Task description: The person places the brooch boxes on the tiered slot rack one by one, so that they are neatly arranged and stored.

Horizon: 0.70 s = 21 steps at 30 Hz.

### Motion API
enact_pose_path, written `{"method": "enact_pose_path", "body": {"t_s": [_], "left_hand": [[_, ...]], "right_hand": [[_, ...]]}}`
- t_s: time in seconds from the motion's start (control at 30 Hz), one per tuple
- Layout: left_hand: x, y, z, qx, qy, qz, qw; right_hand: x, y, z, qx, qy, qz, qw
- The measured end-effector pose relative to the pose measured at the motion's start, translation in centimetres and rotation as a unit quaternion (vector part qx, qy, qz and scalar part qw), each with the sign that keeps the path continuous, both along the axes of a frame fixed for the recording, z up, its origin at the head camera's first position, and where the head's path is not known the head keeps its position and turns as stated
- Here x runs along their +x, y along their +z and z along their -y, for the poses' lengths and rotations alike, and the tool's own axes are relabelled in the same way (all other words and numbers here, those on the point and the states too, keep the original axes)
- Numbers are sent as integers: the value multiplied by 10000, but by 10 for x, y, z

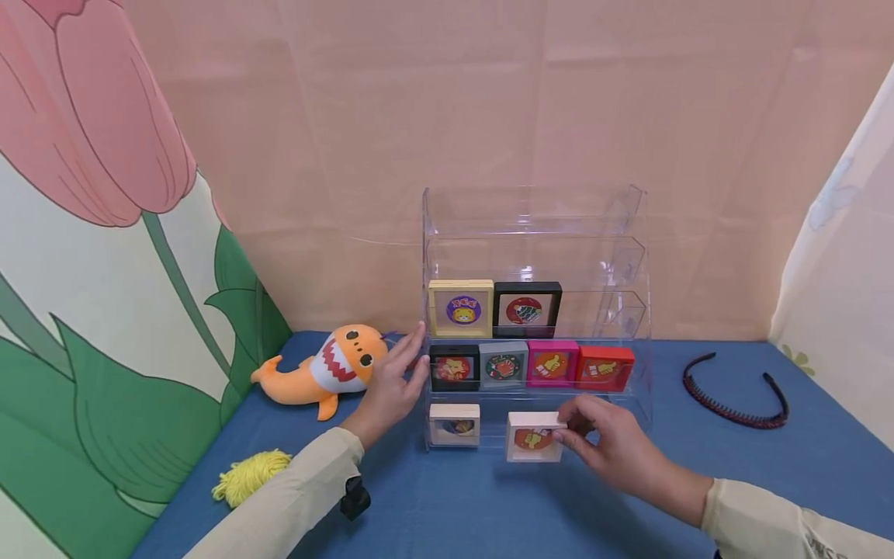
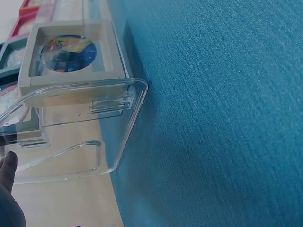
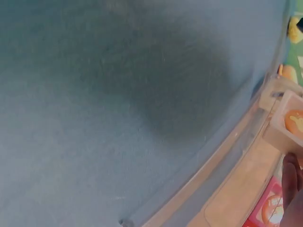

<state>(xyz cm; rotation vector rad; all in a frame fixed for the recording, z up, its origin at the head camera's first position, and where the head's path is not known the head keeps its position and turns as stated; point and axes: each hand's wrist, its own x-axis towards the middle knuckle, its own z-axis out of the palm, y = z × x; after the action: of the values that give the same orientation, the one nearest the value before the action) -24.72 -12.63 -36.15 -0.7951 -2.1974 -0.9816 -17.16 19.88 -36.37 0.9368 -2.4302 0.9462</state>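
Observation:
A clear acrylic tiered rack (image 1: pixel 534 217) stands on the blue table (image 1: pixel 489 512). My right hand (image 1: pixel 601 439) pinches a white framed box with an orange disc (image 1: pixel 534 437) at the rack's lowest tier; the box's corner (image 3: pixel 289 120) and a fingertip (image 3: pixel 291 184) show in the right wrist view. My left hand (image 1: pixel 394 380) lies with straight fingers against the rack's left side wall (image 2: pixel 118 123). Another white framed box (image 1: pixel 455 424) sits at the lowest tier's left, shown also as the white box (image 2: pixel 71 54) from the left wrist.
The middle tier holds several small coloured boxes (image 1: pixel 531 365); above stand a cream box (image 1: pixel 461 308) and a black box (image 1: pixel 527 309). An orange shark plush (image 1: pixel 324 373) and yellow yarn (image 1: pixel 251 473) lie left, a dark headband (image 1: pixel 736 396) right. Curtains close in the back.

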Motion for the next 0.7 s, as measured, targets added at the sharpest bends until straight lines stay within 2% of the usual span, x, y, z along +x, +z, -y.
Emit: {"method": "enact_pose_path", "body": {"t_s": [0.3, 0.7], "left_hand": [[-1, -1, -1, 5, -29, -113, 9999], [-2, -2, 0, 9, -57, -180, 9998]], "right_hand": [[-15, 1, 4, 82, -460, -278, 9985], [-26, 0, 15, 141, -629, 26, 9979]]}}
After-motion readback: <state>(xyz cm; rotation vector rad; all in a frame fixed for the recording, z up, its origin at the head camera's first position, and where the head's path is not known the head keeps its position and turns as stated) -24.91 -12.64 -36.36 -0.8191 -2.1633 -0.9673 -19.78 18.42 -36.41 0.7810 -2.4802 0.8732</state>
